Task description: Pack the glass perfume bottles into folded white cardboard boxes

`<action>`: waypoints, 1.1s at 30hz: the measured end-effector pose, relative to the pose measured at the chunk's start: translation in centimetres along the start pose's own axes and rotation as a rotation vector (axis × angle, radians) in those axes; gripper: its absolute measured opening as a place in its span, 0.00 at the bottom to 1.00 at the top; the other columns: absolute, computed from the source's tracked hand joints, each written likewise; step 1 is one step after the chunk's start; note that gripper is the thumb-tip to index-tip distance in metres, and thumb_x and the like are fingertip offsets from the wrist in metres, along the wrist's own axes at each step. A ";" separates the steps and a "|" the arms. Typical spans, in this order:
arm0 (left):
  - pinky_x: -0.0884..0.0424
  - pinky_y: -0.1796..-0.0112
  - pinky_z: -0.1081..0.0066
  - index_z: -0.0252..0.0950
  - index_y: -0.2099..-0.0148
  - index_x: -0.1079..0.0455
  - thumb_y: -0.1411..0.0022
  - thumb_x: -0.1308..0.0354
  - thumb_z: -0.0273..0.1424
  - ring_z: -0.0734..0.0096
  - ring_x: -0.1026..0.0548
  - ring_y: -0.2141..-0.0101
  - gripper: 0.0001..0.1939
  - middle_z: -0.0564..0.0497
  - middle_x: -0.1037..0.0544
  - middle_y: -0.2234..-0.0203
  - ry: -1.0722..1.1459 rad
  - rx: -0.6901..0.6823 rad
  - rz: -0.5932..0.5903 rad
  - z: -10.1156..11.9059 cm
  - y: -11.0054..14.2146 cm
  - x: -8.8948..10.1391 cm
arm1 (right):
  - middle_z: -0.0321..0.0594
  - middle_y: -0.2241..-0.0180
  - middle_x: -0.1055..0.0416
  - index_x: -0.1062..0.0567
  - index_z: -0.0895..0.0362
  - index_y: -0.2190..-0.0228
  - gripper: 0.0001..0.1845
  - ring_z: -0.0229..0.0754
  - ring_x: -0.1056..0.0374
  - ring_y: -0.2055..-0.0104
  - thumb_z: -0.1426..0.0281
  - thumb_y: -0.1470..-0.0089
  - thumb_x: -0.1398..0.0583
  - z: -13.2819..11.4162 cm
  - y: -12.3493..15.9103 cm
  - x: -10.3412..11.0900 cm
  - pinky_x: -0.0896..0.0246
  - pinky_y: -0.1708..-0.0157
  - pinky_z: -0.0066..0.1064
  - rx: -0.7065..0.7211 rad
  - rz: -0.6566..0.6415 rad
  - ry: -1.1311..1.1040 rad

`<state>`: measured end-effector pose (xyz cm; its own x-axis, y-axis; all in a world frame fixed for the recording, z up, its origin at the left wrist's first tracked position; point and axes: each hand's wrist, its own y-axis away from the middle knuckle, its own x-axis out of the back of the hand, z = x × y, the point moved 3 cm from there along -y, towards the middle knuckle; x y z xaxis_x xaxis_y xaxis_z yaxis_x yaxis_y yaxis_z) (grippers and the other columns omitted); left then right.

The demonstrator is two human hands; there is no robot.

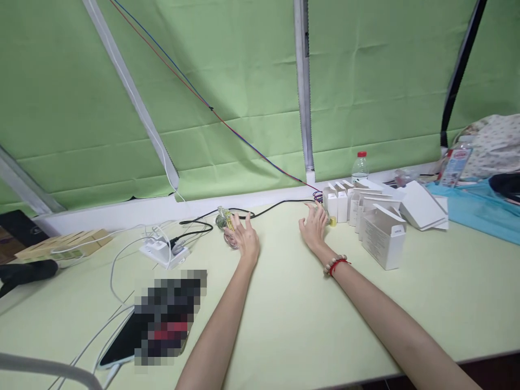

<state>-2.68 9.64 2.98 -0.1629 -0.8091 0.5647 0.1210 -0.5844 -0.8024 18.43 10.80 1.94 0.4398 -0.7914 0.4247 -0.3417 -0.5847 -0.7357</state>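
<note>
My left hand (247, 240) is over the table with its fingers spread. Just left of its fingertips is a small cluster of clear, green and pinkish coiled items (223, 219), partly covered by the fingers; their kind is not clear. My right hand (313, 228), with a beaded and red cord bracelet at the wrist, has its fingers apart and slightly bent. Beside its fingers is a small yellow-ended object (333, 221), mostly hidden. Several white small boxes (384, 238) stand in a row to the right of this hand, some with flaps raised.
A white power strip (164, 252) with cables and a tablet-like device (122, 336) are on the left. Black cable (276, 205) runs along the back. A red-capped bottle (360, 168) stands behind the boxes; blue cloth (479, 208) lies far right. Green curtain (244, 151) hangs behind.
</note>
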 end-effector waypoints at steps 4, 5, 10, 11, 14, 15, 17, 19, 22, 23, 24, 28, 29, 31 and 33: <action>0.52 0.42 0.52 0.37 0.49 0.37 0.41 0.55 0.23 0.57 0.45 0.41 0.19 0.41 0.39 0.44 0.054 -0.383 -0.196 2.8 0.8 0.3 | 0.56 0.42 0.52 0.45 0.63 0.46 0.32 0.53 0.53 0.43 0.74 0.55 0.48 0.5 0.3 -0.6 0.56 0.47 0.47 -0.124 0.017 0.014; 0.48 0.44 0.55 0.37 0.51 0.35 0.41 0.55 0.23 0.59 0.41 0.44 0.17 0.42 0.36 0.46 0.055 -0.481 -0.277 3.6 1.0 0.3 | 0.57 0.42 0.52 0.46 0.64 0.46 0.33 0.54 0.54 0.43 0.73 0.55 0.48 0.7 0.3 -0.7 0.57 0.47 0.47 -0.153 0.017 0.014; 0.37 0.56 0.65 0.35 0.61 0.33 0.41 0.57 0.25 0.65 0.30 0.60 0.12 0.45 0.28 0.64 0.063 -0.628 -0.626 5.0 1.8 -0.7 | 0.56 0.46 0.45 0.45 0.64 0.48 0.32 0.54 0.54 0.43 0.73 0.57 0.46 1.7 0.1 -0.9 0.57 0.46 0.46 -0.222 0.002 0.001; 0.37 0.57 0.66 0.36 0.61 0.33 0.41 0.57 0.25 0.65 0.31 0.60 0.12 0.46 0.28 0.64 0.077 -0.546 -0.636 4.7 1.7 -0.9 | 0.55 0.48 0.43 0.44 0.64 0.49 0.31 0.54 0.51 0.45 0.73 0.57 0.46 1.8 0.0 -0.8 0.55 0.47 0.46 -0.233 -0.006 0.003; 0.38 0.56 0.66 0.36 0.59 0.34 0.42 0.55 0.26 0.65 0.32 0.57 0.11 0.46 0.29 0.60 0.090 -0.278 -0.623 3.5 1.4 -1.4 | 0.53 0.54 0.39 0.42 0.63 0.50 0.30 0.53 0.46 0.51 0.73 0.57 0.45 2.0 -0.2 -0.4 0.52 0.50 0.45 -0.301 -0.008 0.007; 0.39 0.55 0.65 0.36 0.58 0.34 0.42 0.55 0.27 0.64 0.33 0.56 0.12 0.46 0.30 0.59 0.081 -0.221 -0.623 3.1 1.4 -1.6 | 0.53 0.54 0.39 0.41 0.62 0.50 0.30 0.53 0.46 0.51 0.73 0.57 0.45 2.0 -0.2 -0.4 0.51 0.51 0.45 -0.323 -0.007 0.002; 0.40 0.54 0.64 0.35 0.56 0.34 0.42 0.55 0.27 0.62 0.33 0.54 0.13 0.45 0.30 0.57 0.061 -0.176 -0.632 2.8 1.4 -1.8 | 0.52 0.53 0.40 0.41 0.61 0.50 0.30 0.53 0.46 0.51 0.73 0.58 0.44 2.0 -0.1 -0.4 0.49 0.51 0.44 -0.347 -0.013 -0.021; 0.41 0.53 0.63 0.35 0.55 0.34 0.41 0.55 0.27 0.62 0.34 0.54 0.13 0.45 0.30 0.57 0.053 -0.190 -0.642 2.9 1.5 -2.0 | 0.52 0.51 0.40 0.40 0.60 0.50 0.30 0.53 0.46 0.49 0.74 0.58 0.44 2.0 -0.1 -0.7 0.48 0.51 0.42 -0.337 -0.040 -0.052; 0.41 0.54 0.63 0.36 0.55 0.34 0.41 0.55 0.28 0.62 0.34 0.54 0.14 0.45 0.30 0.56 0.043 -0.198 -0.645 3.0 1.6 -2.0 | 0.52 0.49 0.39 0.43 0.61 0.47 0.32 0.50 0.44 0.47 0.77 0.56 0.47 2.2 0.0 -1.3 0.48 0.50 0.39 -0.304 -0.075 -0.103; 0.41 0.54 0.63 0.36 0.55 0.34 0.41 0.55 0.28 0.62 0.34 0.54 0.14 0.45 0.30 0.56 0.042 -0.197 -0.646 3.0 1.6 -2.0 | 0.53 0.48 0.39 0.45 0.62 0.46 0.33 0.49 0.43 0.47 0.78 0.56 0.48 2.3 0.0 -1.5 0.49 0.50 0.38 -0.297 -0.087 -0.113; 0.41 0.54 0.63 0.36 0.55 0.34 0.41 0.55 0.28 0.62 0.34 0.54 0.14 0.45 0.30 0.56 0.043 -0.196 -0.647 3.0 1.6 -2.0 | 0.53 0.47 0.39 0.46 0.62 0.45 0.33 0.48 0.42 0.47 0.79 0.55 0.49 2.3 0.0 -1.6 0.49 0.50 0.38 -0.295 -0.101 -0.119; 0.41 0.54 0.63 0.36 0.55 0.34 0.41 0.56 0.27 0.62 0.34 0.54 0.14 0.45 0.30 0.57 0.059 -0.188 -0.648 3.0 1.6 -1.9 | 0.55 0.48 0.38 0.48 0.62 0.43 0.35 0.49 0.40 0.48 0.81 0.55 0.52 2.5 0.0 -1.7 0.47 0.52 0.39 -0.349 -0.186 -0.142; 0.41 0.54 0.63 0.36 0.55 0.34 0.41 0.55 0.27 0.62 0.34 0.54 0.14 0.45 0.30 0.57 0.061 -0.185 -0.648 3.0 1.6 -1.9 | 0.55 0.49 0.36 0.48 0.62 0.43 0.35 0.49 0.39 0.49 0.81 0.56 0.51 2.6 0.0 -1.7 0.47 0.52 0.40 -0.372 -0.204 -0.150; 0.41 0.54 0.63 0.36 0.55 0.34 0.41 0.55 0.27 0.62 0.35 0.54 0.13 0.45 0.30 0.57 0.061 -0.184 -0.647 3.0 1.6 -1.9 | 0.54 0.51 0.34 0.45 0.62 0.45 0.36 0.50 0.38 0.50 0.81 0.58 0.50 2.8 -0.1 -1.7 0.47 0.52 0.42 -0.404 -0.226 -0.200; 0.41 0.54 0.63 0.36 0.55 0.34 0.41 0.55 0.27 0.62 0.34 0.54 0.13 0.45 0.30 0.57 0.054 -0.186 -0.643 3.0 1.6 -1.9 | 0.52 0.54 0.32 0.39 0.60 0.48 0.32 0.50 0.37 0.51 0.79 0.60 0.49 2.9 -0.2 -1.9 0.48 0.51 0.43 -0.413 -0.237 -0.327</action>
<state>0.73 10.05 1.26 -0.1950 -0.2961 0.9350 -0.1868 -0.9247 -0.3318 20.05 12.93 -0.29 0.7551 -0.5723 0.3198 -0.4697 -0.8126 -0.3450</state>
